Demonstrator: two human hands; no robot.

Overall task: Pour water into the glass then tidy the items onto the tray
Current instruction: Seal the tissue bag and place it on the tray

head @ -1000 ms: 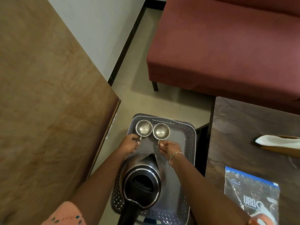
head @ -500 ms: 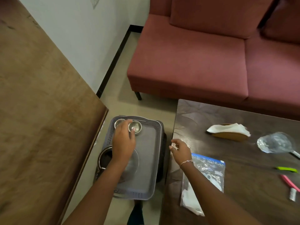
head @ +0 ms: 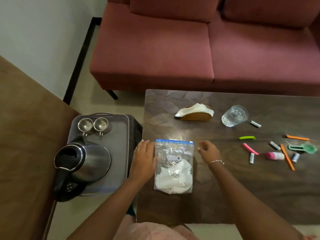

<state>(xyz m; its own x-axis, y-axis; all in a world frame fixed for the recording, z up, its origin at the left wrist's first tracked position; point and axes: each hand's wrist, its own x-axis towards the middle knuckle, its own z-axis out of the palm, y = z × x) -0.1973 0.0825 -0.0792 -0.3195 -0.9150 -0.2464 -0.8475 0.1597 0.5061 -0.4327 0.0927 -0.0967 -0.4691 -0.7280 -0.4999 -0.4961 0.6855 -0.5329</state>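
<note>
A grey tray (head: 119,144) sits on a low stand left of the dark table. On it stand a steel kettle (head: 83,161) with its lid open and two small steel cups (head: 85,124) (head: 100,124) at the far end. A clear glass (head: 234,115) with water stands on the table at the far right. A zip bag (head: 174,166) with white contents lies flat near the table's left edge. My left hand (head: 144,156) rests open beside the bag's left side. My right hand (head: 208,151) hovers just right of the bag, fingers loosely curled, holding nothing.
A wooden napkin holder (head: 194,113) with white tissue stands beyond the bag. Several small items, clips, sticks, a pink bottle (head: 275,155) and a green scoop (head: 308,148), lie scattered at the table's right. A red sofa (head: 190,49) is behind; a brown wooden surface (head: 26,135) is at left.
My left hand left the cups on the tray and came across to the bag's left edge. My right hand shifted to the bag's right side. My view swung right toward the table.
</note>
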